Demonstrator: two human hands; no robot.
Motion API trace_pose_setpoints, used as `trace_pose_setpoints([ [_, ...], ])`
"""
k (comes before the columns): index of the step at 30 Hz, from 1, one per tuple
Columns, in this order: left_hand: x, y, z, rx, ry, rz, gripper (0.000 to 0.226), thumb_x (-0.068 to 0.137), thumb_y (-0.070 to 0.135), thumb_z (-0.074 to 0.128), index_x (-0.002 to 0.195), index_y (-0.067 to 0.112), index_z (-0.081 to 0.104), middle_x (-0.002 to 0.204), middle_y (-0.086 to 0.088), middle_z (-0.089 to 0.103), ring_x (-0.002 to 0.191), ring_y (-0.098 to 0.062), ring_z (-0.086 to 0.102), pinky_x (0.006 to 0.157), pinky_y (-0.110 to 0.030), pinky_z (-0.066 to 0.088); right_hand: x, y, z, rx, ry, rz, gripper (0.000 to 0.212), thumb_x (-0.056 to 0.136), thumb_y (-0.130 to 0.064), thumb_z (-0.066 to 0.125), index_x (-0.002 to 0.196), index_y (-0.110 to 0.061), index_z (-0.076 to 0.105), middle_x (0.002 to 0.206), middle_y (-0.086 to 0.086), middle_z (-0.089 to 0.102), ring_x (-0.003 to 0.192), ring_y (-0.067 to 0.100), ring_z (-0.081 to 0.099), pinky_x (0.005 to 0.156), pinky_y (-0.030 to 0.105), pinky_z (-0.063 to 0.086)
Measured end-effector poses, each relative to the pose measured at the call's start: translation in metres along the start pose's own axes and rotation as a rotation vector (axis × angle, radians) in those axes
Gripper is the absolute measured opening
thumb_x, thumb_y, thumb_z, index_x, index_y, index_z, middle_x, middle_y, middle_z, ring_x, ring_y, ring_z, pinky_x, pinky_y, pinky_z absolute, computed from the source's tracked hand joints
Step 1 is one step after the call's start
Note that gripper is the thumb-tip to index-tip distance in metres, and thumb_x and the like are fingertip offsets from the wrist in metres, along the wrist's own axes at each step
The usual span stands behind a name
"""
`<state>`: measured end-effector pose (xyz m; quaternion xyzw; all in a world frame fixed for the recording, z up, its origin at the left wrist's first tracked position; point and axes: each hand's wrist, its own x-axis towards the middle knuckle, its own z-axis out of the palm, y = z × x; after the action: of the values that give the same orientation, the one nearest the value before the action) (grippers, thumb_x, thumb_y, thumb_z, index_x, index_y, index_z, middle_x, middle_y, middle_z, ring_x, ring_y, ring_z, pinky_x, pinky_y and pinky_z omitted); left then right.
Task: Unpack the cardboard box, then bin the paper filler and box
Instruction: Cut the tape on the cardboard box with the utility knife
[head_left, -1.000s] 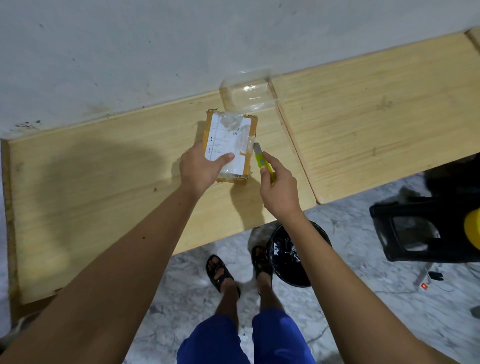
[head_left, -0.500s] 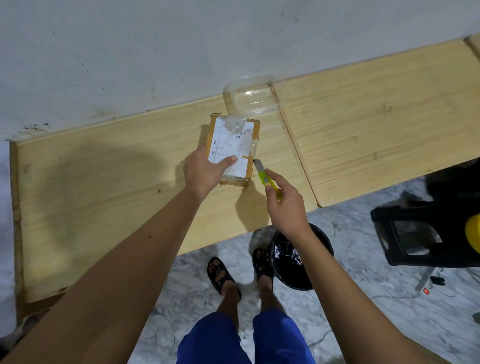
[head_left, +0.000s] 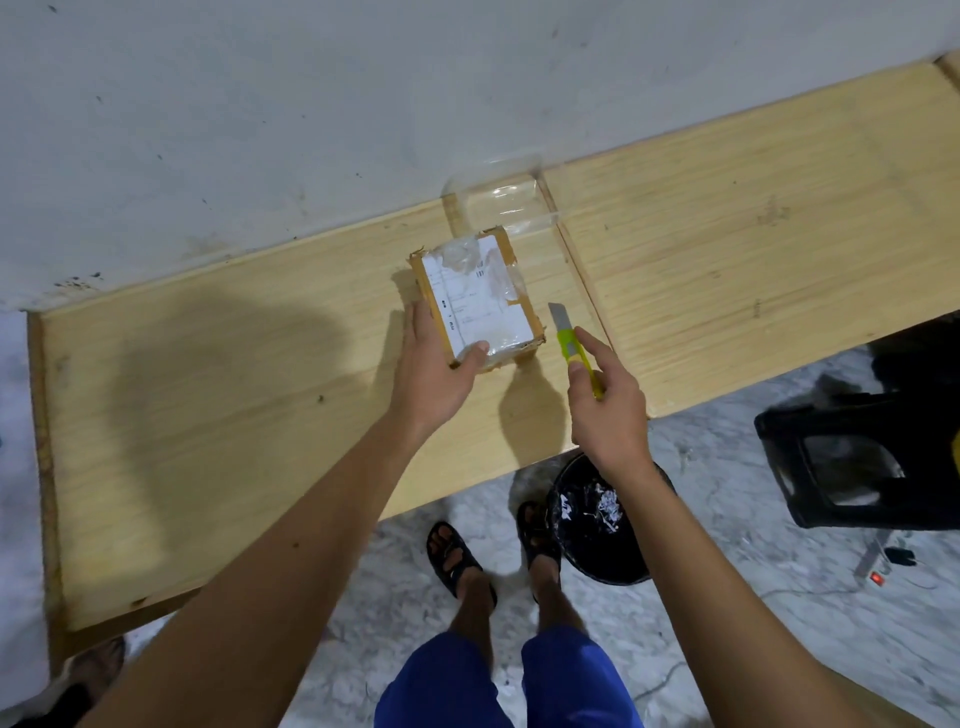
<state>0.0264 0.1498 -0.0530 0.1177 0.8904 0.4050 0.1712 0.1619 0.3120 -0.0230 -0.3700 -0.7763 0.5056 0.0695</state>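
The wooden table bears the taped cardboard box, long axis running away from me. My left hand grips its near corner. My right hand holds the utility knife just right of it, blade pointing forward.

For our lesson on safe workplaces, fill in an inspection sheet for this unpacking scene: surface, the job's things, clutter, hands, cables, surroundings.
Surface: wooden table against a wall, two boards side by side.
Job's things: cardboard box on the table, still taped shut, label up; black bin on the floor, white scraps inside.
Clutter: clear plastic tray behind the box.
Hands: left hand grips the box's near corner; right hand holds a green utility knife, blade out, beside the box.
Cables: power strip on the floor.
Surroundings: black stool, marble floor.
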Motion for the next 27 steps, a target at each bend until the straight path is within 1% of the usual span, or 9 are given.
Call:
trace_pose_setpoints([
  [3, 0.022, -0.011, -0.023, 0.348, -0.082, 0.311, 0.080, 0.100, 0.038, 0.067, 0.163, 0.007, 0.029, 0.172, -0.015, 0.023, 0.162, -0.030, 0.015, 0.130, -0.042, 0.021, -0.008, 0.001, 0.000, 0.038, 0.017, 0.025, 0.040, 0.108, -0.026, 0.050, 0.146, -0.039, 0.057, 0.109, -0.025, 0.067, 0.074, 0.001, 0.062, 0.075, 0.026, 0.054],
  [5, 0.044, -0.012, -0.033, 0.513, -0.202, 0.528, 0.078, 0.102, 0.046, 0.059, 0.164, 0.007, 0.030, 0.174, -0.015, 0.020, 0.164, -0.032, 0.009, 0.131, -0.052, 0.018, -0.015, 0.007, 0.004, 0.059, 0.042, 0.038, 0.039, 0.108, -0.025, 0.051, 0.143, -0.040, 0.058, 0.106, -0.009, 0.073, 0.069, 0.010, 0.060, 0.067, 0.034, 0.055],
  [8, 0.071, -0.011, -0.042, 0.716, -0.326, 0.714, 0.084, 0.103, 0.059, 0.040, 0.167, 0.009, 0.019, 0.177, -0.012, 0.008, 0.165, -0.028, 0.001, 0.132, -0.054, 0.011, -0.024, 0.013, 0.008, 0.055, 0.046, 0.059, 0.039, 0.107, -0.026, 0.050, 0.140, -0.044, 0.058, 0.085, 0.008, 0.072, 0.057, 0.022, 0.055, 0.057, 0.043, 0.054],
  [12, 0.069, -0.010, -0.027, 0.725, -0.320, 0.573, 0.089, 0.105, 0.066, 0.031, 0.168, 0.008, 0.008, 0.177, -0.011, -0.002, 0.164, -0.025, -0.005, 0.133, -0.049, 0.002, -0.027, 0.013, 0.012, 0.049, 0.048, 0.084, 0.039, 0.106, -0.028, 0.049, 0.141, -0.044, 0.057, 0.075, 0.015, 0.069, 0.052, 0.019, 0.050, 0.054, 0.045, 0.052],
  [15, 0.055, 0.004, 0.002, 0.683, -0.202, 0.374, 0.088, 0.106, 0.064, 0.035, 0.168, 0.008, 0.006, 0.177, -0.011, -0.003, 0.165, -0.025, -0.006, 0.133, -0.046, -0.002, -0.022, 0.011, 0.017, 0.019, 0.069, 0.089, 0.039, 0.107, -0.029, 0.048, 0.142, -0.042, 0.057, 0.065, 0.002, 0.064, 0.048, 0.009, 0.049, 0.053, 0.035, 0.045],
  [18, 0.047, 0.019, 0.017, 0.704, -0.161, 0.249, 0.088, 0.107, 0.064, 0.030, 0.168, 0.006, 0.004, 0.177, -0.014, -0.002, 0.165, -0.027, -0.006, 0.133, -0.048, 0.002, -0.014, 0.005, 0.022, 0.011, 0.079, 0.065, 0.039, 0.107, -0.030, 0.046, 0.144, -0.040, 0.056, 0.062, -0.002, 0.062, 0.048, 0.010, 0.052, 0.053, 0.031, 0.044],
  [22, 0.052, 0.012, 0.007, 0.748, -0.153, 0.327, 0.081, 0.109, 0.059, 0.022, 0.167, 0.003, 0.011, 0.176, -0.016, 0.006, 0.165, -0.028, 0.003, 0.133, -0.047, 0.007, -0.006, -0.001, 0.025, 0.000, 0.108, 0.062, 0.040, 0.108, -0.029, 0.045, 0.146, -0.037, 0.055, 0.062, -0.005, 0.062, 0.050, 0.007, 0.054, 0.053, 0.027, 0.039],
  [25, 0.058, -0.007, -0.006, 0.817, -0.159, 0.485, 0.083, 0.106, 0.058, 0.017, 0.165, 0.000, 0.022, 0.173, -0.020, 0.019, 0.163, -0.032, 0.016, 0.131, -0.055, 0.010, -0.002, -0.002, 0.026, 0.018, 0.132, 0.074, 0.041, 0.109, -0.027, 0.045, 0.147, -0.036, 0.055, 0.072, -0.014, 0.065, 0.057, 0.005, 0.057, 0.053, 0.016, 0.040],
  [27, 0.059, -0.012, -0.009, 0.798, -0.186, 0.524, 0.084, 0.105, 0.058, 0.018, 0.164, -0.002, 0.022, 0.173, -0.021, 0.019, 0.163, -0.033, 0.015, 0.132, -0.055, 0.010, 0.002, -0.004, 0.027, 0.015, 0.132, 0.084, 0.041, 0.109, -0.026, 0.045, 0.148, -0.032, 0.054, 0.077, -0.019, 0.063, 0.061, 0.003, 0.058, 0.053, 0.009, 0.040],
])
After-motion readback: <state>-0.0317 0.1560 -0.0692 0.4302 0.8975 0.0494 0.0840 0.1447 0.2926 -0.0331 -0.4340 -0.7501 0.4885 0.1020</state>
